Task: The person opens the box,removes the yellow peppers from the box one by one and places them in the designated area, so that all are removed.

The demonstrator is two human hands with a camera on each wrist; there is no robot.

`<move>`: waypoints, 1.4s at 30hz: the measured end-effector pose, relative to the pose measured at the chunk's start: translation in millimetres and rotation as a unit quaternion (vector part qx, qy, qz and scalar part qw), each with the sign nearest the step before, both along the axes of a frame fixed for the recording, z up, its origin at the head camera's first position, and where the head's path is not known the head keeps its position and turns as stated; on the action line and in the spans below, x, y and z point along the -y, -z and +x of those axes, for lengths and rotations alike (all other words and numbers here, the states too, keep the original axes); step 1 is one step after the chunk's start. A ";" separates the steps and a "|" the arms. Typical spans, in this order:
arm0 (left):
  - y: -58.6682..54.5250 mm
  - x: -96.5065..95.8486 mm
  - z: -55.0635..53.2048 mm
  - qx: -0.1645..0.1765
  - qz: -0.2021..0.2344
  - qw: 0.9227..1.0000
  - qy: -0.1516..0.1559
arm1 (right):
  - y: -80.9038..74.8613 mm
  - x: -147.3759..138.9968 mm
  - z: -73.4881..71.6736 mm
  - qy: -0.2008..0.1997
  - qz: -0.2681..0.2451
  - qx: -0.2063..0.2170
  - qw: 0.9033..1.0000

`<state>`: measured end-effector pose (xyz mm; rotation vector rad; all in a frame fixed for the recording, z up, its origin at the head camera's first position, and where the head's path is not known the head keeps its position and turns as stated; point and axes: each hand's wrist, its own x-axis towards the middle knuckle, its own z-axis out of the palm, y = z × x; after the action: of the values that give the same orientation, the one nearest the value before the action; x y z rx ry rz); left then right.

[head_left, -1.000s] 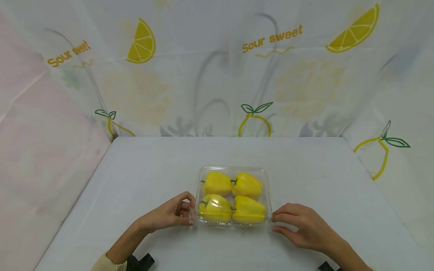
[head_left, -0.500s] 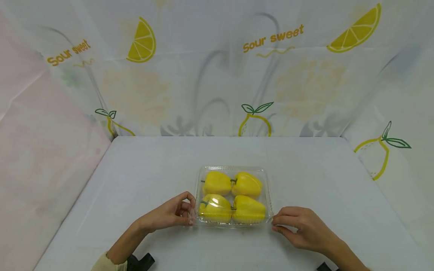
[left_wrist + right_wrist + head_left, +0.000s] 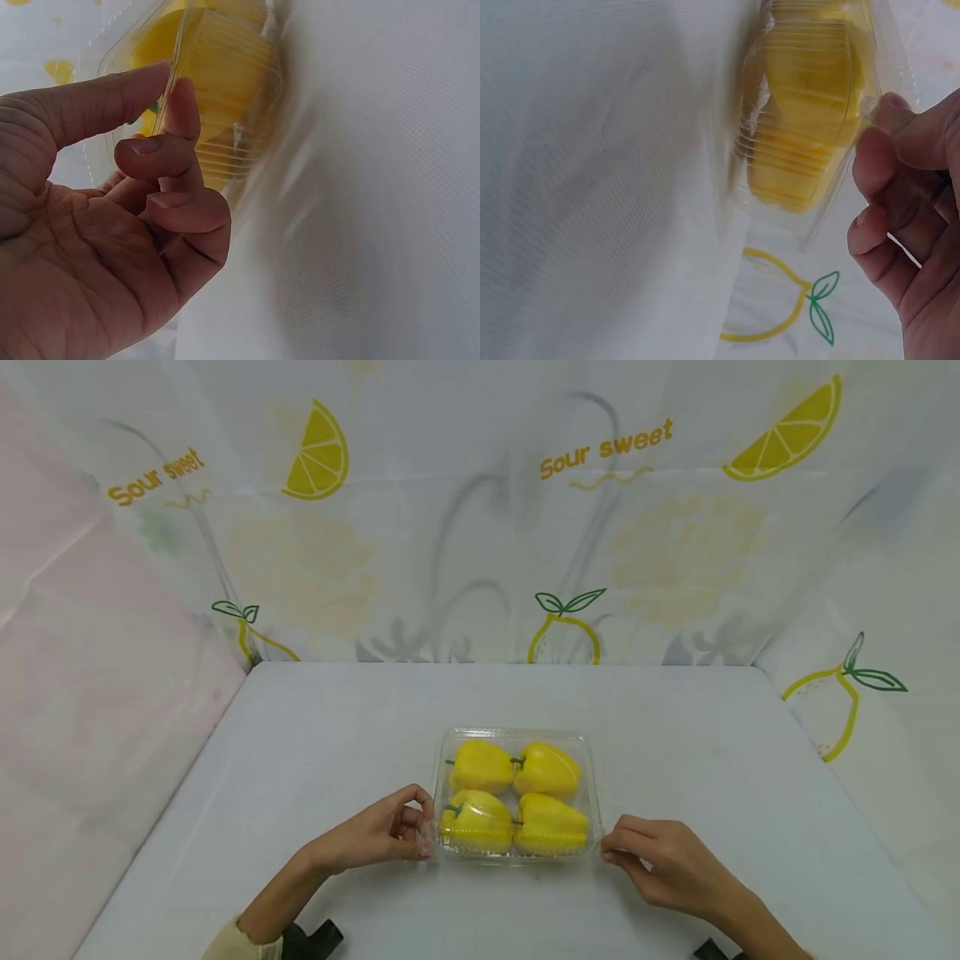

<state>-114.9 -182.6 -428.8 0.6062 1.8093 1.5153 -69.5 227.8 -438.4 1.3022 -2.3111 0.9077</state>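
In the head view, a clear plastic clamshell box [image 3: 517, 732] with a ribbed base lies on the white table. Through its lid show several yellow bell peppers [image 3: 551, 824] with green stems, in two rows. My left hand [image 3: 375, 835] pinches the rim at the near left corner; the left wrist view has the thumb [image 3: 127, 94] on one side of the lip and curled fingers on the other. At the near right corner, my right hand [image 3: 675, 864] pinches the rim between thumb and index finger, with the other fingers [image 3: 870, 229] curled below.
The white table [image 3: 337, 718] stretches around the box on all sides. A lemon-printed curtain [image 3: 450, 527] stands behind it, with a pinkish sheet [image 3: 97, 710] along the left. A dark wrist mount [image 3: 311, 941] sits under the left forearm.
My right thumb and fingers have come together at the box's near right corner, the hand shifting slightly. The left hand and the box have stayed in place.
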 end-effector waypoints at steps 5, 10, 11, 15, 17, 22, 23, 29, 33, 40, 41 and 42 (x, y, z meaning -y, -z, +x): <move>-0.8 -1.6 0.4 -0.007 -0.005 1.000 -0.002 | -1.1 -0.1 -2.4 0.010 0.002 0.018 1.000; -2.0 -2.1 1.0 -0.015 -0.011 1.000 -0.006 | -4.0 -0.8 -5.3 -0.009 -0.039 0.035 0.999; -1.9 -1.9 0.8 -0.017 -0.013 1.000 -0.007 | -5.5 -1.1 -5.5 -0.009 -0.043 0.038 0.998; -1.3 -0.6 0.5 -0.021 -0.026 0.999 -0.007 | -13.5 -2.3 -5.8 -0.003 -0.040 0.039 0.998; -1.3 -0.1 0.5 -0.024 -0.026 0.999 -0.001 | -18.6 -2.5 -6.1 -0.006 -0.041 0.034 0.999; -1.4 0.6 0.1 -0.027 -0.013 0.999 0.012 | -34.4 -2.6 -10.2 -0.011 -0.055 0.000 0.998; -1.5 0.7 0.0 -0.028 -0.010 0.999 0.013 | -38.1 -2.7 -11.5 -0.008 -0.057 -0.006 0.998; -2.3 0.8 -0.5 -0.025 -0.019 0.999 0.007 | -60.8 -1.6 -21.2 0.017 -0.064 -0.021 0.998; -3.3 0.7 -0.4 -0.021 -0.026 0.999 0.005 | -74.3 -0.2 -30.4 0.029 -0.081 -0.028 0.996; -4.0 1.0 -0.3 -0.022 -0.029 0.999 0.004 | -89.9 2.7 -49.8 0.036 -0.122 -0.043 0.991; -3.9 1.0 -0.2 -0.024 -0.028 0.999 0.005 | -89.9 2.2 -53.0 0.040 -0.128 -0.044 0.990; -3.8 1.0 -0.2 -0.027 -0.028 0.999 0.006 | -89.5 1.5 -56.5 0.046 -0.132 -0.042 0.989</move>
<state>-115.1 -183.6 -425.0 0.6352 1.8799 1.4483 -126.0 226.4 -349.0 1.0935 -2.0856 1.0647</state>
